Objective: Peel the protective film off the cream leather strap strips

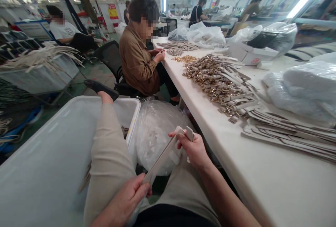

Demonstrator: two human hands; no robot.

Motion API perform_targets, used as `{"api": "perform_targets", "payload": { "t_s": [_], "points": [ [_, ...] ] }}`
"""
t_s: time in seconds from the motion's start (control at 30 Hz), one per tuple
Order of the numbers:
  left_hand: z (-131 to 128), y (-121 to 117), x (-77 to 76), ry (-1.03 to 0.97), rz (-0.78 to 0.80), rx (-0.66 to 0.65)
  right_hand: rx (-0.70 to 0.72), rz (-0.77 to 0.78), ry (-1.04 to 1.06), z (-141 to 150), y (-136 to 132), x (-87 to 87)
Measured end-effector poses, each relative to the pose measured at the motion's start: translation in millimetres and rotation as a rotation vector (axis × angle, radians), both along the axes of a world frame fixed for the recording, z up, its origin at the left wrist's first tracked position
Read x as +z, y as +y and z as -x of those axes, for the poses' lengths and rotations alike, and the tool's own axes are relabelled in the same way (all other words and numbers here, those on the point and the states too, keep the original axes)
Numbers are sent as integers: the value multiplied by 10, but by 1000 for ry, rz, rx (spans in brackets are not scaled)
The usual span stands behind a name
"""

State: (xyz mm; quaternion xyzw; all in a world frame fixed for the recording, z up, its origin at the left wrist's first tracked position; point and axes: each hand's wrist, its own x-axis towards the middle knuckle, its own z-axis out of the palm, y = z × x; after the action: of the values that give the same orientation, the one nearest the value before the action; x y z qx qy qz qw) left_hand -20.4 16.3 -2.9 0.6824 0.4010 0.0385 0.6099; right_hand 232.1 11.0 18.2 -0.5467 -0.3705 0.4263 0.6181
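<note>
A pale beige strap [163,157] runs slantwise between my two hands, above my lap. Its lower end is in my left hand [131,192], thumb pressed on top and fingers curled beneath. My right hand [194,149] pinches the upper part between thumb and fingers. Another short, rounded strap end [190,133] sticks up from the same right hand; whether it belongs to the same strap I cannot tell. Part of the strap is hidden behind the right fingers. Below and beyond the hands lies a clear plastic bag [157,129] with pale contents.
To my right runs a white table [217,139] with a heap of straps with metal fittings [217,76], stacked flat strips [286,134] and plastic bags [304,87]. My leg rests across a large white bin [52,150] on the left. A co-worker [140,52] sits at the table ahead.
</note>
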Motion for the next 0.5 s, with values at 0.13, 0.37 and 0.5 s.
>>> {"api": "perform_targets", "payload": {
  "t_s": [0.13, 0.37, 0.5],
  "points": [
    [415, -39, -65, 38, 154, 97, 9, 37, -63, 3, -9, -60],
    [1217, -219, -69, -602, 554, 628, 41, 191, -125, 214, 1, -219],
    [1723, -200, 432, -907, 183, 939, 170, 284, -145, 463, -5, -216]
  ]
}}
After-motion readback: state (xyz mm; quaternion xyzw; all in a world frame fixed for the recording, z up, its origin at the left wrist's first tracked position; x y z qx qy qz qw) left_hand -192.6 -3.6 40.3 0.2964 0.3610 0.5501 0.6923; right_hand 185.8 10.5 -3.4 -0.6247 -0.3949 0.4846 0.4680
